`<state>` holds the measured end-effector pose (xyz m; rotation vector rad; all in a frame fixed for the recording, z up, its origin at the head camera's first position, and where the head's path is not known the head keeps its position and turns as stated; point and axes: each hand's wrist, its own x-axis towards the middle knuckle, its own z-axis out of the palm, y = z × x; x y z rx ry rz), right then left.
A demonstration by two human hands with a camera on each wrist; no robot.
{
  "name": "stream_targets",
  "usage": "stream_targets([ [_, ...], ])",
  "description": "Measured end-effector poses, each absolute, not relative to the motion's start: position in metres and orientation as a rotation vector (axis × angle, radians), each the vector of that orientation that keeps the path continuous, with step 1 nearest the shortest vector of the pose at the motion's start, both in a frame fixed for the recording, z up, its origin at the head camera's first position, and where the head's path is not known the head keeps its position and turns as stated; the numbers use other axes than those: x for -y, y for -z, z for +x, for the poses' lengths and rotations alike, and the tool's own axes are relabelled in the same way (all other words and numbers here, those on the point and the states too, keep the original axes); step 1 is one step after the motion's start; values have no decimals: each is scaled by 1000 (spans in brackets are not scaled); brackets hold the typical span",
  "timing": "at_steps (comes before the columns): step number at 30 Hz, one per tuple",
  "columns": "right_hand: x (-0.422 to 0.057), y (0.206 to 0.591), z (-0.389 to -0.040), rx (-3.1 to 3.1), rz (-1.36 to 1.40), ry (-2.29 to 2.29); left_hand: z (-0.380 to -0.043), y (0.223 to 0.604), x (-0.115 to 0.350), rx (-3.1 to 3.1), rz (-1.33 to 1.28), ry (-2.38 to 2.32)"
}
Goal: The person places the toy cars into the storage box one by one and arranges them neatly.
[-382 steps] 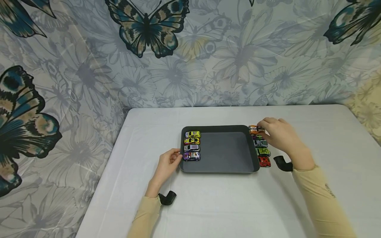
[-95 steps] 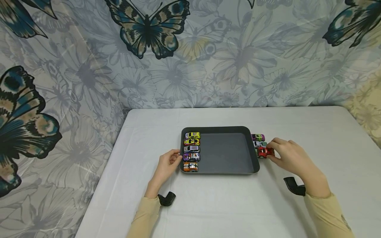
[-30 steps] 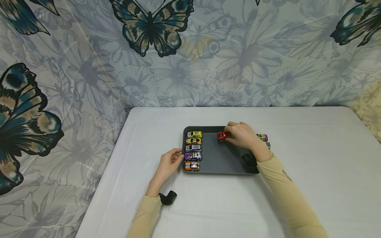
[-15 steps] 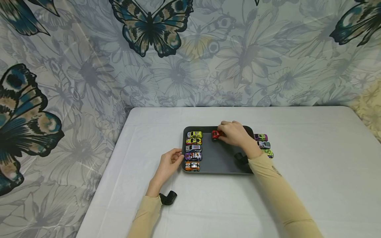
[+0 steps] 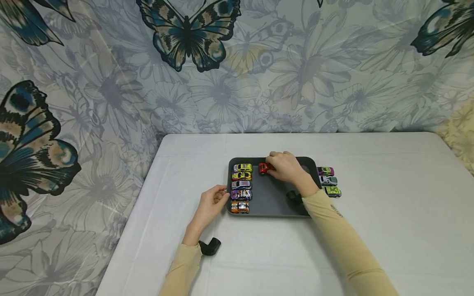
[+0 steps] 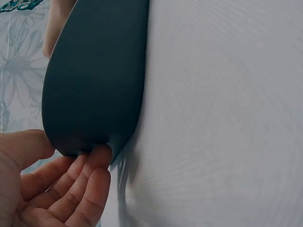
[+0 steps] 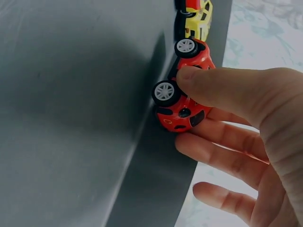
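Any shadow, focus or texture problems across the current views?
Head: a soft shadow on the white tablecloth beside the right sleeve; left wrist: faint ripple pattern on the cloth; right wrist: red car fairly sharp, tray dimly shadowed, floral backdrop pale and soft.

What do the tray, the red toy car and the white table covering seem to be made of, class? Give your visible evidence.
Tray: coated metal or plastic, hard to tell; dark grey, smooth, softly sheened.
Red toy car: painted metal or plastic, judging by its glossy body; its pale spoked wheels look plastic.
White table covering: probably cloth; matte, faintly creased.
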<state>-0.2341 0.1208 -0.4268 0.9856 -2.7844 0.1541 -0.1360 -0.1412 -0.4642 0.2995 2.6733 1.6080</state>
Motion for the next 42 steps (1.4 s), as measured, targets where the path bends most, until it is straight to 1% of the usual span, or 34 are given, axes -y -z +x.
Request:
stream_targets([
  [18, -111, 430, -233, 2817, 899, -61, -137, 468, 142, -2689, 300, -1596],
  [42, -109, 435, -230, 2788, 887, -64, -137, 467, 141, -2693, 282, -1568],
])
